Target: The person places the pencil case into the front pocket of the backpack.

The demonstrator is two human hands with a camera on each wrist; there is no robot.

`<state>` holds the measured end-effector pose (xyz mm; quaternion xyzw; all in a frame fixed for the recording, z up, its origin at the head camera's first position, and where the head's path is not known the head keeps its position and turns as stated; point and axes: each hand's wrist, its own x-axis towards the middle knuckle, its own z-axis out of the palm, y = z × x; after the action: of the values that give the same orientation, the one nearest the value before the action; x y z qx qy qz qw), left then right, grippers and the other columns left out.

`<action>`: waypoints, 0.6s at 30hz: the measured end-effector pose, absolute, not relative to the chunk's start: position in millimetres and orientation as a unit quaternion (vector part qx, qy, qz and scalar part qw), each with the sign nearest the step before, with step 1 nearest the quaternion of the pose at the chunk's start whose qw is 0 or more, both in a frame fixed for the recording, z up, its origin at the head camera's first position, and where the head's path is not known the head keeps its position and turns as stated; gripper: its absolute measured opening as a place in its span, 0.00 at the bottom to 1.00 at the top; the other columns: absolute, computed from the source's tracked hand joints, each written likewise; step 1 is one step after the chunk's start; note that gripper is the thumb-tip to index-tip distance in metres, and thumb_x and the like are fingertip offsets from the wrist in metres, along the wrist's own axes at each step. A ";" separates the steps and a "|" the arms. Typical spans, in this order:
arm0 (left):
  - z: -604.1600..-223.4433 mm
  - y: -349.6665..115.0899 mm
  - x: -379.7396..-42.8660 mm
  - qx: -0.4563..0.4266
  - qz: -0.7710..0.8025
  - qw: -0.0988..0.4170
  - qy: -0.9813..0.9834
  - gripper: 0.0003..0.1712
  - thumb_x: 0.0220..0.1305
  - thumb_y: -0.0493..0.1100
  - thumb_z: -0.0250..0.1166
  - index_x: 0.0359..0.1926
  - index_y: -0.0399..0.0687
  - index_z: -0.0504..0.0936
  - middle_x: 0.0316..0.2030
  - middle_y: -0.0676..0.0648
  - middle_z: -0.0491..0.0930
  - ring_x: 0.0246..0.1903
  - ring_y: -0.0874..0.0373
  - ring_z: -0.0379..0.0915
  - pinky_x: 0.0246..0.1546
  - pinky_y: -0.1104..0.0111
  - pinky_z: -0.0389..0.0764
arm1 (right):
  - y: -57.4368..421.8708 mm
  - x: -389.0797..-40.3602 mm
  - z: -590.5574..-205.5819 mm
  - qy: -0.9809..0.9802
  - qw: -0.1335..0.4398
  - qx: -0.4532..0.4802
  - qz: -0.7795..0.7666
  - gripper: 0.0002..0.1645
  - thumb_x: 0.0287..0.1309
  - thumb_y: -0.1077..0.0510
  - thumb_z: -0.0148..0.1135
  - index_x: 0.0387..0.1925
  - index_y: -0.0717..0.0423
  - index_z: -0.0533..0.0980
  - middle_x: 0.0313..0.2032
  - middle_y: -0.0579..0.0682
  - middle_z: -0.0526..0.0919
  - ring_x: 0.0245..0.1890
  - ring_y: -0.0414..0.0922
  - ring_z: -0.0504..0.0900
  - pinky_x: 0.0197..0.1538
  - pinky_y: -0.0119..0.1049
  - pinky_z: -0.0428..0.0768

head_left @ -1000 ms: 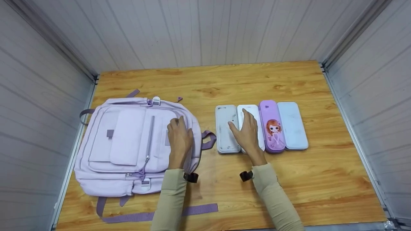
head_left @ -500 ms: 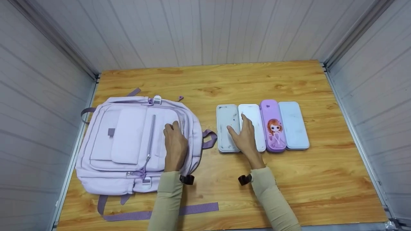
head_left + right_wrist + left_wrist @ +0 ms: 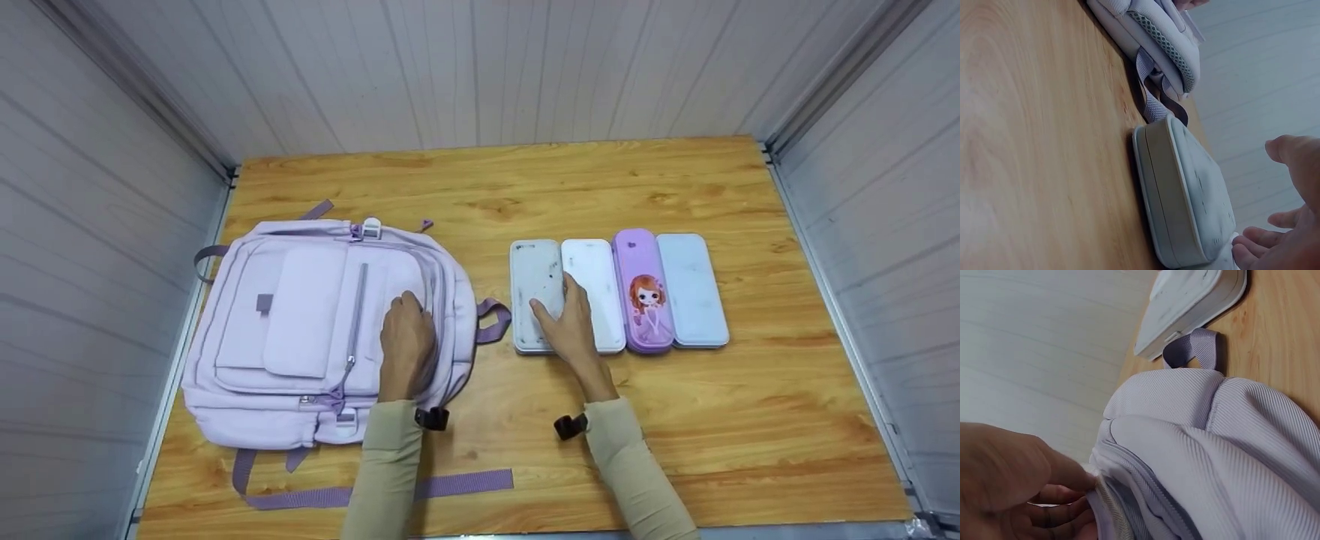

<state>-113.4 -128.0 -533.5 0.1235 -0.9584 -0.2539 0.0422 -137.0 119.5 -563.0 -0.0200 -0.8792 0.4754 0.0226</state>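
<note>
A lilac backpack (image 3: pixel 304 307) lies flat on the left half of the table. My left hand (image 3: pixel 407 337) is over its right side; in the left wrist view that hand (image 3: pixel 1022 478) pinches the fabric edge (image 3: pixel 1107 509) of a zipped opening between thumb and fingers. Right of the bag, pencil cases stand in a row: grey (image 3: pixel 532 274), white (image 3: pixel 592 270), purple with a cartoon girl (image 3: pixel 634 259), and light blue (image 3: pixel 691 289). Hovering over the grey and white ones is my right hand (image 3: pixel 574 326), thumb and fingers spread, nothing held.
Purple straps (image 3: pixel 465 484) trail along the table near its front edge. A strap loop (image 3: pixel 493 321) sticks out between the bag and the grey case. Pale panelled walls (image 3: pixel 480 75) close in the wooden table (image 3: pixel 750 435) at the back and sides.
My left hand has shifted left and toward me, its fingers drawing in on the bag's edge. The right hand has drifted slightly left and nearer, from over the white case toward the grey one.
</note>
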 end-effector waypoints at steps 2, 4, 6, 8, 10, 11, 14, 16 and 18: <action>-531.9 -128.7 -112.1 0.123 -0.258 0.027 -0.958 0.06 0.62 0.36 0.56 0.34 0.34 0.73 0.34 0.33 0.77 0.37 0.35 0.76 0.39 0.47 0.75 | 117.9 -134.9 -562.9 -0.876 0.012 -0.021 0.481 0.47 0.58 0.50 0.63 0.69 0.66 0.53 0.65 0.66 0.62 0.67 0.58 0.61 0.70 0.48 0.58; -530.4 -129.3 -111.0 0.115 -0.261 0.017 -0.958 0.05 0.61 0.35 0.55 0.31 0.36 0.72 0.32 0.33 0.77 0.36 0.36 0.76 0.38 0.48 0.75 | 116.2 -133.1 -562.7 -0.873 0.005 -0.020 0.487 0.47 0.58 0.50 0.62 0.70 0.66 0.51 0.65 0.66 0.61 0.68 0.58 0.60 0.70 0.48 0.57; -529.4 -130.1 -110.4 0.105 -0.264 0.016 -0.959 0.04 0.60 0.34 0.55 0.29 0.36 0.71 0.30 0.34 0.76 0.34 0.36 0.76 0.37 0.48 0.75 | 114.7 -131.6 -562.6 -0.872 0.002 -0.017 0.490 0.48 0.59 0.50 0.62 0.70 0.66 0.50 0.66 0.67 0.59 0.68 0.58 0.59 0.70 0.49 0.57; -529.0 -131.3 -110.1 0.101 -0.270 0.015 -0.957 0.04 0.59 0.33 0.55 0.28 0.37 0.71 0.28 0.35 0.76 0.32 0.37 0.75 0.36 0.49 0.75 | 113.4 -130.2 -562.9 -0.870 0.001 -0.013 0.492 0.48 0.59 0.50 0.61 0.71 0.67 0.49 0.66 0.67 0.58 0.68 0.59 0.59 0.70 0.50 0.58; -528.9 -133.4 -110.2 0.100 -0.280 0.011 -0.955 0.04 0.59 0.33 0.55 0.28 0.37 0.72 0.28 0.36 0.76 0.32 0.39 0.76 0.36 0.50 0.75 | 112.3 -129.0 -563.7 -0.871 0.002 -0.010 0.492 0.48 0.59 0.50 0.61 0.71 0.67 0.49 0.66 0.68 0.58 0.68 0.60 0.59 0.70 0.50 0.58; -528.7 -134.5 -110.3 0.104 -0.286 0.007 -0.953 0.04 0.60 0.33 0.55 0.29 0.37 0.73 0.29 0.37 0.76 0.33 0.39 0.76 0.37 0.51 0.75 | 111.8 -128.4 -564.4 -0.871 0.003 -0.009 0.491 0.48 0.59 0.50 0.61 0.71 0.67 0.49 0.67 0.68 0.57 0.68 0.60 0.59 0.70 0.51 0.58; -526.4 -137.2 -110.7 0.117 -0.306 -0.005 -0.945 0.04 0.61 0.33 0.55 0.31 0.38 0.75 0.31 0.38 0.78 0.35 0.40 0.77 0.39 0.52 0.76 | 111.1 -126.4 -565.8 -0.870 0.000 -0.009 0.493 0.48 0.59 0.51 0.62 0.71 0.67 0.49 0.66 0.68 0.57 0.68 0.60 0.59 0.69 0.51 0.58; -524.3 -139.5 -110.2 0.122 -0.325 -0.010 -0.938 0.05 0.61 0.34 0.54 0.32 0.38 0.76 0.33 0.39 0.79 0.36 0.41 0.77 0.40 0.53 0.76 | 110.8 -124.7 -566.7 -0.869 -0.004 -0.011 0.495 0.48 0.59 0.50 0.62 0.71 0.66 0.49 0.67 0.67 0.57 0.68 0.60 0.59 0.69 0.52 0.58; -522.3 -142.5 -109.5 0.124 -0.348 -0.009 -0.929 0.05 0.62 0.34 0.54 0.34 0.39 0.77 0.33 0.40 0.79 0.36 0.42 0.77 0.40 0.54 0.76 | 111.0 -122.6 -567.5 -0.868 -0.007 -0.010 0.497 0.48 0.59 0.50 0.62 0.71 0.66 0.49 0.67 0.66 0.57 0.68 0.60 0.58 0.69 0.52 0.57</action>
<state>-109.5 -142.5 -522.3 0.1240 -0.9291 -0.3482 -0.0087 -122.6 111.0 -567.5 -0.0105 -0.8679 0.4965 -0.0070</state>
